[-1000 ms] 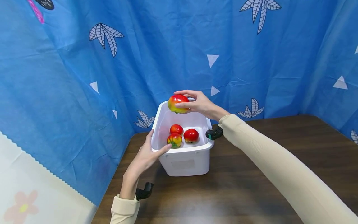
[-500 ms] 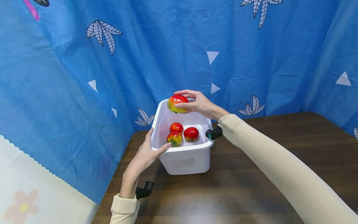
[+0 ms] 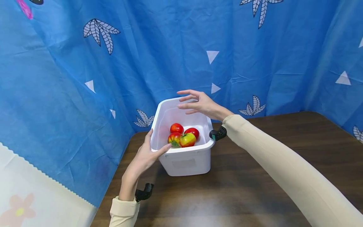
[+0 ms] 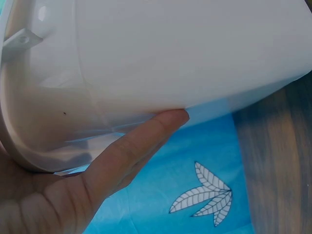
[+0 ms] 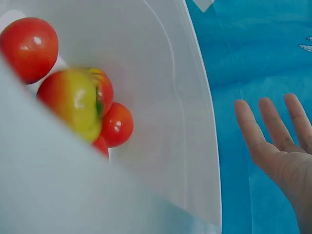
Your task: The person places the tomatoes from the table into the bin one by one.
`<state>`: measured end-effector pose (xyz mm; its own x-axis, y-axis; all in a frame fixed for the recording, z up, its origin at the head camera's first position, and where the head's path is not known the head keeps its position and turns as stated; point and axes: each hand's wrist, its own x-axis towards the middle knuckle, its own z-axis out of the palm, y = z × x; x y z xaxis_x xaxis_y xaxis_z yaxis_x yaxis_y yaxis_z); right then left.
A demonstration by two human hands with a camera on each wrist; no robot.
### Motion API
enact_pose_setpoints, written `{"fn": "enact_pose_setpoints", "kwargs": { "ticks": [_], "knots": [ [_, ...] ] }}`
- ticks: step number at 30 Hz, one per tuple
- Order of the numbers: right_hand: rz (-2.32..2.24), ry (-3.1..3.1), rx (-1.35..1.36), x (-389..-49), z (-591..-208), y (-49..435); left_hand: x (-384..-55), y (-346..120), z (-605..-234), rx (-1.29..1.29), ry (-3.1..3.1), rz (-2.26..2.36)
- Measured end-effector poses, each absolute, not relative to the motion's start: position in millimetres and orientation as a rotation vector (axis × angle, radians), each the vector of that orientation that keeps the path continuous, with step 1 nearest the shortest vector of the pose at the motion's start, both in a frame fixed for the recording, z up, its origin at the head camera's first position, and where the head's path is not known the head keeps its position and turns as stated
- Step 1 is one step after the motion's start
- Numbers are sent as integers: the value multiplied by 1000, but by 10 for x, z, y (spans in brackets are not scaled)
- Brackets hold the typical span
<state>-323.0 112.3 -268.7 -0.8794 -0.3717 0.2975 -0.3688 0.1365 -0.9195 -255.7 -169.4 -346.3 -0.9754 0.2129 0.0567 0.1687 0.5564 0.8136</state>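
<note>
A white plastic bin (image 3: 183, 168) stands on the table, its long side running away from me. My left hand (image 3: 143, 160) grips its near left corner, thumb over the rim and fingers along the outer wall (image 4: 131, 53). Above the far part of the bin is my right hand (image 3: 199, 103), fingers spread, holding nothing. A yellow-and-red tomato (image 3: 187, 140), slightly blurred in the right wrist view, shows inside the bin, overlapping a ribbed red-yellow tomato (image 3: 174, 138). Beside them lie a smaller red tomato (image 3: 176, 128) and another red tomato (image 3: 194, 132), partly hidden.
The dark wooden table (image 3: 255, 164) extends to the right and in front of the bin. A blue curtain (image 3: 158, 56) with leaf prints hangs close behind. Pale flowered cloth (image 3: 42, 192) is at the lower left. Each wrist wears a black camera mount (image 3: 217, 133).
My right hand has let go of the yellow-and-red tomato, which has dropped down into the bin. The right fingers have spread, while the left hand keeps its hold on the rim.
</note>
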Motion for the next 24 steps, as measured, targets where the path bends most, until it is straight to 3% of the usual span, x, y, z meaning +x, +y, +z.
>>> {"fn": "enact_pose_setpoints", "kwargs": {
  "ticks": [8,17,24],
  "knots": [
    [-1927,2413,-718,-3182,-2732,1379,-2542,-1691,-3463,350,2726,1421],
    [-1883,2544,-542,-3070,-2945,2015,-2533,-1675,-3469,387,2723,1424],
    [-1622,2773,-421,-2917,-3043,2409,-2516,-1709,-3447,392,2742,1369]
  ]
}}
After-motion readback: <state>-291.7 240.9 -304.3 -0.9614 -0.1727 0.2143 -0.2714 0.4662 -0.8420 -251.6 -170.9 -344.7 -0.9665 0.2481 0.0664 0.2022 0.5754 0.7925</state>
